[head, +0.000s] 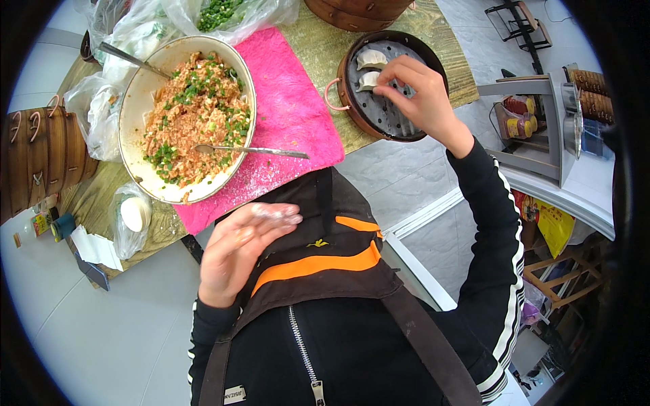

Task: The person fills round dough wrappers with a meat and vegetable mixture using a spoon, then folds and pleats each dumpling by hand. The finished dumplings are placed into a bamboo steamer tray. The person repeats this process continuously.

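My right hand (pixel 424 96) is over a round bamboo steamer (pixel 344 96) at the table's right edge, thumb and fingertips pinching the right end of a pleated white dumpling (pixel 367 81). A second dumpling (pixel 371 59) lies just above it on the perforated grey liner (pixel 382 114). In front of my apron, my left hand (pixel 238 248) is held half curled, palm partly showing, with white flour on the fingers and nothing in it. Left of centre stands a large enamel bowl (pixel 133 114) of minced filling (pixel 185 114) with chopped scallion. Two metal spoons rest in the bowl, one a thin-handled spoon (pixel 254 150).
A flour-dusted pink towel (pixel 284 101) lies under the bowl. Bagged chopped scallions (pixel 219 14) and another bamboo steamer (pixel 355 12) sit at the back. On the left are stacked steamers (pixel 48 157), bagged round white wrappers (pixel 135 214), tissues (pixel 96 247) and a phone (pixel 92 271).
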Tool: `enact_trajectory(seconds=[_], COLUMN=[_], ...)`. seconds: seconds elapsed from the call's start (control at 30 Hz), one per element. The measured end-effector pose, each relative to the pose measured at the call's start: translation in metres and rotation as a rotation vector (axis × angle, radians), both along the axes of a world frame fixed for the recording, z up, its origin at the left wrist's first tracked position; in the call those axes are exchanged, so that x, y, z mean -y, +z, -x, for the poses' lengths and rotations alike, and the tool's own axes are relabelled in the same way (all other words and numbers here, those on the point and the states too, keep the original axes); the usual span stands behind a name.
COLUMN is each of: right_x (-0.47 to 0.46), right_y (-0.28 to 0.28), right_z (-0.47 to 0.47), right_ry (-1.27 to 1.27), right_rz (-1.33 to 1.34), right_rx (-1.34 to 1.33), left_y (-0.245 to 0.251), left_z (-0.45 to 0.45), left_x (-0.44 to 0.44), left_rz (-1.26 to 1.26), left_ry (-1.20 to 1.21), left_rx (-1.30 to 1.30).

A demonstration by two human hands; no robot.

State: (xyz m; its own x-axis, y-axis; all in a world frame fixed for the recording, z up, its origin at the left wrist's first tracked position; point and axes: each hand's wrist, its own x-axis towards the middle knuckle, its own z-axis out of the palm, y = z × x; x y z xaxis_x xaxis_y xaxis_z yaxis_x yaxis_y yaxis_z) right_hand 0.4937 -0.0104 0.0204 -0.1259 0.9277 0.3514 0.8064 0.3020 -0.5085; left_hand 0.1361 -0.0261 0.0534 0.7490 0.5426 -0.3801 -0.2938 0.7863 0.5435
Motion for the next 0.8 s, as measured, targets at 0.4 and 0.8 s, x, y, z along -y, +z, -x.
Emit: enact_trajectory(seconds=[0.4, 0.8], right_x=[-0.003, 0.019], right_y=[0.004, 0.036], right_z=[0.0, 0.088], right_ry=[-0.053, 0.068], right_rz=[0.017, 0.368], right_rx=[0.153, -0.404], left_y=[-0.001, -0.059], left_z=[0.138, 0.185], left_x=[-0.048, -0.071], left_rz=[-0.712, -1.403], left_ry=[0.657, 0.356], left_rx=[-0.725, -1.815])
